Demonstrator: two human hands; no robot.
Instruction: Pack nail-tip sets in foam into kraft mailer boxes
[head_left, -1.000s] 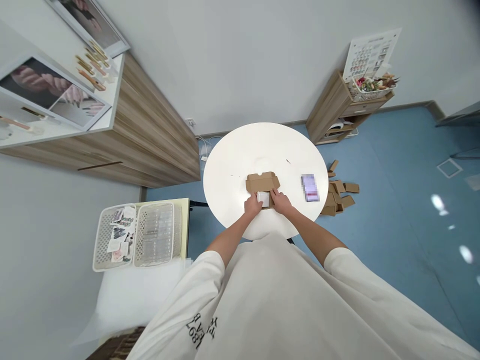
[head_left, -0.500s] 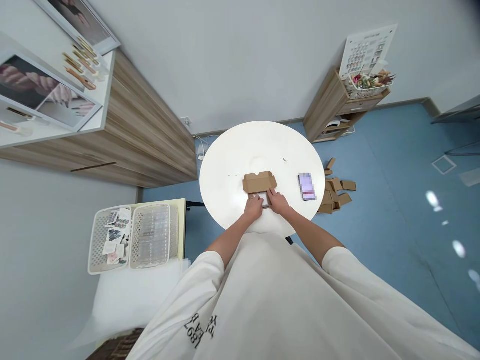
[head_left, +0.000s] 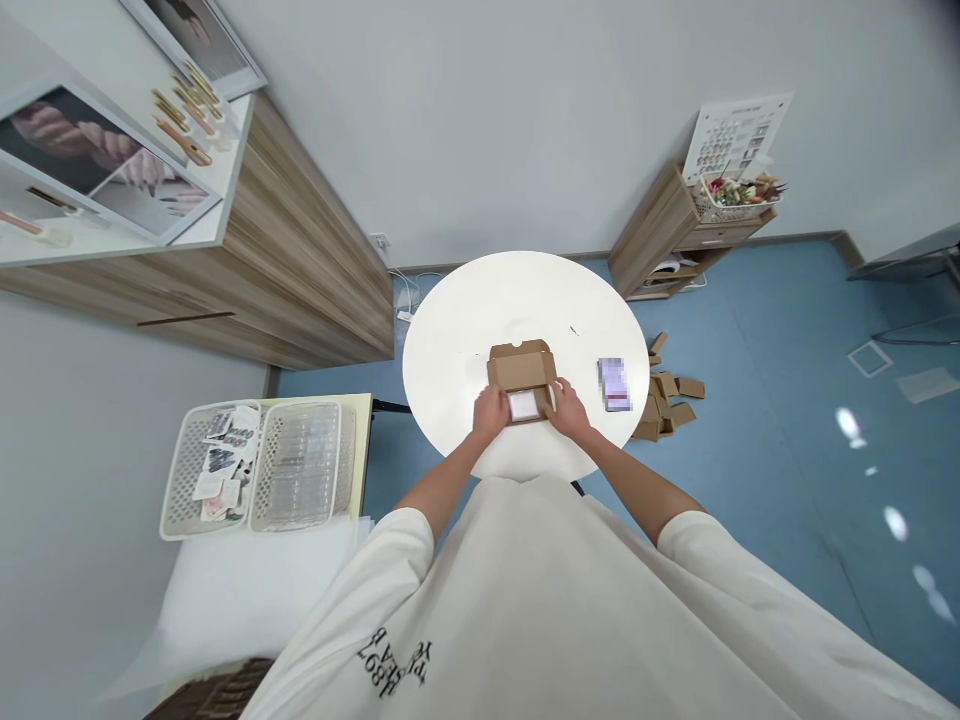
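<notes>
A small brown cardboard box (head_left: 521, 370) with its lid raised lies near the front of the round white table (head_left: 457, 320). Inside it shows a flat white item (head_left: 523, 404), which I cannot make out more exactly. My left hand (head_left: 491, 410) is closed at the box's left side, fingers bent against the wall. On the opposite side, my right hand (head_left: 568, 407) grips the right wall near the lid's hinge. To the right on the tabletop is a purple item (head_left: 615, 384), blurred by pixels.
Folded cardboard boxes (head_left: 664, 405) lie on the blue floor beside the table's right edge. Left, white plastic baskets (head_left: 259, 470) with packets and clear cases stand on a side table. A wooden cabinet (head_left: 315, 230) stands at back left, a small shelf unit (head_left: 652, 230) at back right.
My left hand has moved left, out of the box to its side, uncovering the white item. My right hand has shifted slightly right along the box. The lid stands open in both frames.
</notes>
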